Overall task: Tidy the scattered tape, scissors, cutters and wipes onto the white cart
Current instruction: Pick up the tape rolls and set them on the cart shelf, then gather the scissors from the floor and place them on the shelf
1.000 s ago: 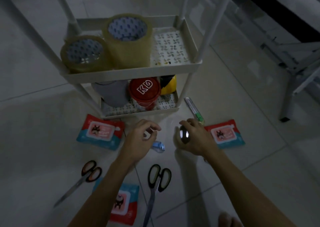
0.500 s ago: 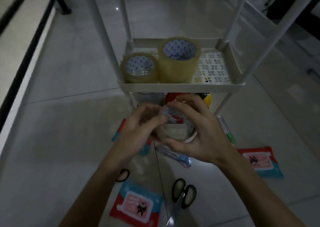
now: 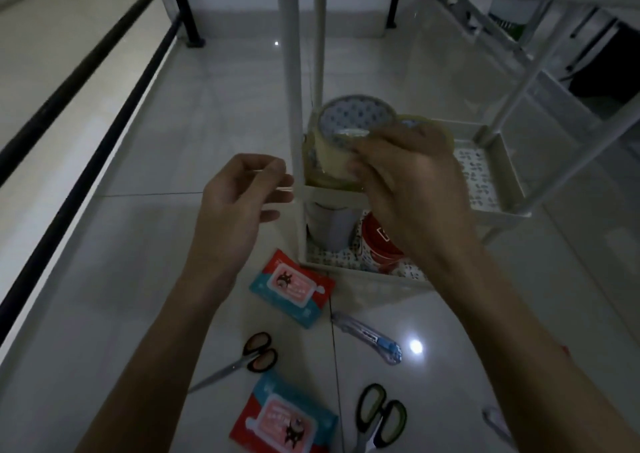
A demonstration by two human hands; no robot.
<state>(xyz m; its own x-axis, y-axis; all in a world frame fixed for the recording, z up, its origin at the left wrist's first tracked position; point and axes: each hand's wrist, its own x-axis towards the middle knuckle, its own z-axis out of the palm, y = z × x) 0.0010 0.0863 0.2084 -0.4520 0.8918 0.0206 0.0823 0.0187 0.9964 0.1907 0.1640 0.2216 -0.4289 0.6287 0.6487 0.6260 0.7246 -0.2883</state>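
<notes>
My right hand [image 3: 412, 189] grips a clear tape roll [image 3: 334, 158] over the left end of the white cart's middle shelf [image 3: 332, 194]. Another tape roll [image 3: 427, 123] shows behind my knuckles, and a lower one [image 3: 310, 163] sits by the cart post. My left hand [image 3: 239, 203] hovers left of the post, its fingers loosely curled and holding nothing. On the floor lie two wipes packs [image 3: 292, 288] [image 3: 284, 418], brown-handled scissors [image 3: 259, 354], green-handled scissors [image 3: 379, 414] and a blue cutter [image 3: 369, 340].
A grey container [image 3: 329, 226] and a red tub [image 3: 377, 248] stand on the cart's bottom shelf. Another cutter [image 3: 497, 423] lies at the right, partly behind my right arm. A black-edged ledge [image 3: 86, 106] runs along the left.
The view has tilted up and closer to the cart. My right hand has carried the tape roll up to the middle shelf. My left hand has let go of it and moved left.
</notes>
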